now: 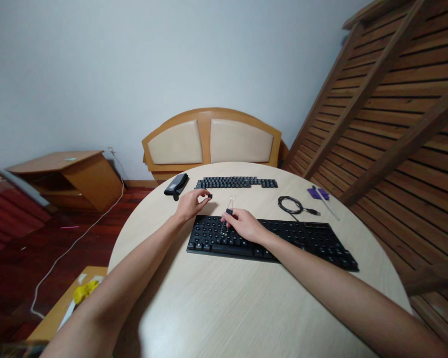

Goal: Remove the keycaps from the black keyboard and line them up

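A black keyboard point(321, 243) lies on the round table, many of its keycaps gone from the upper part while some remain along the lower edge. My right hand point(246, 224) is closed round a keycap puller point(229, 212) with a dark grip and wire loops, held over the keyboard's left half. Above the keyboard's far left corner, my left hand point(191, 204) pinches a small black keycap point(210, 196) between thumb and fingertips. Beyond both hands, loose keycaps point(227, 182) sit in rows, set out like a keyboard.
A black pouch point(176, 184) lies at the far left of the round table point(194, 298). On the right are a coiled USB cable point(291, 204), a purple cloth point(315, 193) and a thin white stick point(327, 203). A yellow object point(85, 292) rests on a lower surface at left.
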{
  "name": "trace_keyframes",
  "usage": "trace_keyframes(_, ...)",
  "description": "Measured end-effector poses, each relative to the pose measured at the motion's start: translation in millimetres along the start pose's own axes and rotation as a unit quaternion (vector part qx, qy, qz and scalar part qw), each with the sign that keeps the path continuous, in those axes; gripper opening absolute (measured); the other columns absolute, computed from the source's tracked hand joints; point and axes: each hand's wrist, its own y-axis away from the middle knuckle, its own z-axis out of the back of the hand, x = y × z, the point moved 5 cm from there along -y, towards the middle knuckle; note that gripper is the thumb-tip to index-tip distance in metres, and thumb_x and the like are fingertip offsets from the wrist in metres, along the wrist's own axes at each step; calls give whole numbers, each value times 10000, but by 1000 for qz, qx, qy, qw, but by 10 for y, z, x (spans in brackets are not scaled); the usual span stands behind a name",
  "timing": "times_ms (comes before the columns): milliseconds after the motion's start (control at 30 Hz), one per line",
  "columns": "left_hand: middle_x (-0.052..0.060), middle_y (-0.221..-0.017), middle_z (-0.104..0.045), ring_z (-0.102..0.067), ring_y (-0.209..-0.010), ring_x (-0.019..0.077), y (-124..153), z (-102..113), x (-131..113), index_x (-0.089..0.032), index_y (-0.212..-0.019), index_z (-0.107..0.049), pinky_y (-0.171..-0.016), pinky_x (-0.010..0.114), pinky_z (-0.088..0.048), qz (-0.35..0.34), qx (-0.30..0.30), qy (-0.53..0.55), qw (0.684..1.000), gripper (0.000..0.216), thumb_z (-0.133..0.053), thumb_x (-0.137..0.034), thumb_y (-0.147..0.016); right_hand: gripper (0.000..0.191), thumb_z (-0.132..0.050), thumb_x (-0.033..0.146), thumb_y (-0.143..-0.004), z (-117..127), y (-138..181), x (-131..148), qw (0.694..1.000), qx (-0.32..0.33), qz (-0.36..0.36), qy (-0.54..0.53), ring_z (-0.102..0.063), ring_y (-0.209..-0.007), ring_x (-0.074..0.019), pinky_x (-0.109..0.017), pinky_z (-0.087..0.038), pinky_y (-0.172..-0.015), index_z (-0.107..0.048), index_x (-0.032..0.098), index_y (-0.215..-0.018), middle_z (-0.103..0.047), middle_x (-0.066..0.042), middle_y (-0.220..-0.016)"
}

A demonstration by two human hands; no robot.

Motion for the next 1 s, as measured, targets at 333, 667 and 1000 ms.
trace_keyframes(333, 94, -1038, -712, -616, -1006, 276, -448, -343, 434, -213, -919, -740, -924, 379, -463, -2, -3, -19, 1000, 134, -670, -213, -805, 343, -495, 403, -957, -29, 111, -41, 1000, -14, 7, -15, -668, -753, -171, -254, -455, -700, -726, 155, -900, -722, -36, -784)
trace_keyframes(667, 104, -1115, -676, -540, -1104, 304, -479, -499, 559, -210, -943, -741, -988, 437, -436, 3, -18, -48, 999, 146, -661, -223, -821, 344, -487, 409, -968, -43, 135, -47, 1000, -7, 6, -15, -661, -736, -165, -247, -460, -693, -722, 169, -891, -720, -26, -782)
trace_keyframes(1000, 84, -1125, -677, -546, -1104, 282, -478, -541, 580, -217, -947, -745, -1003, 423, -455, 1, -18, -77, 997, 181, -607, -218, -831, 337, -495, 396, -968, -49, 132, -40, 1000, -5, -1, -11, -652, -727, -163, -249, -444, -675, -722, 157, -897, -715, -35, -779)
